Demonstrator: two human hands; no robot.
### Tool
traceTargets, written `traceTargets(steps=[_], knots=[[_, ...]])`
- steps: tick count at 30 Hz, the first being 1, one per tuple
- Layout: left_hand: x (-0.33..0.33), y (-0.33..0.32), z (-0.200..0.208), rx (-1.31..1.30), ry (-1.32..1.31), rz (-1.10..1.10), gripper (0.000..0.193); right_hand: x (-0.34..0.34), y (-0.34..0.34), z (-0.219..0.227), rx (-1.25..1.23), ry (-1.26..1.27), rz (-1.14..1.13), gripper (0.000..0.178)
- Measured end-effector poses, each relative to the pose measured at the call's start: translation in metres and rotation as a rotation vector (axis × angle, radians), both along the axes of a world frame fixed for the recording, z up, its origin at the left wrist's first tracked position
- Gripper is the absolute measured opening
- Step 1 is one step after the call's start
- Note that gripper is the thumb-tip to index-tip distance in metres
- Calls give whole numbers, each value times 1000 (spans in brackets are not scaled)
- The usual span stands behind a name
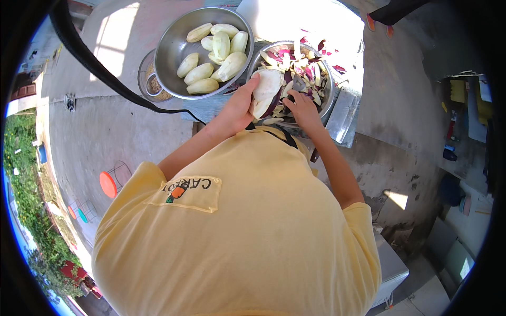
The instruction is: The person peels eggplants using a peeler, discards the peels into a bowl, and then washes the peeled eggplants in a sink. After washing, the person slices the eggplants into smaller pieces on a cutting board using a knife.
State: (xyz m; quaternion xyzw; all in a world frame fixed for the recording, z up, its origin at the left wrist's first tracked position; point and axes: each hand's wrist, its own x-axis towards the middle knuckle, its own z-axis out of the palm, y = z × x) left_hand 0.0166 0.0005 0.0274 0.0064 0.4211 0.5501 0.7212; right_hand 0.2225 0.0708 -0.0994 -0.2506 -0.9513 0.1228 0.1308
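My left hand [241, 107] is closed around a partly peeled eggplant [268, 88], its pale flesh facing up and dark purple skin left along one side. Close to its right, my right hand [305, 108] grips a small dark tool that looks like a peeler [298, 83]; the fingers hide part of it. Both hands are over a metal bowl [330, 101] heaped with purple and whitish peelings [287, 62]. To the left, a larger steel basin [169, 59] holds several peeled eggplants [221, 46].
A broad-bladed knife [342, 111] lies at the right edge of the low table [354, 79], its handle toward me. Scraps of peel lie beyond the bowl. Partly under the basin, a strainer-like round container [147, 81] sits at the left. A red round-topped stool [108, 184] stands on the concrete floor.
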Motion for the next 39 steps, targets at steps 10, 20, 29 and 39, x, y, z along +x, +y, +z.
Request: traceTargets(steps=[10, 20, 29, 39], knots=[[-5, 1, -22, 50, -40, 6, 40, -5, 6, 125, -1060, 1271, -717, 15], [10, 6, -12, 24, -178, -6, 38, -31, -14, 138, -1446, 1081, -507, 15], [4, -2, -13, -77, -180, -82, 33, -6, 12, 128, -1423, 1231, -616, 18], [10, 3, -4, -97, -214, -20, 36, -25, -9, 163, -1630, 1106, -137, 31]])
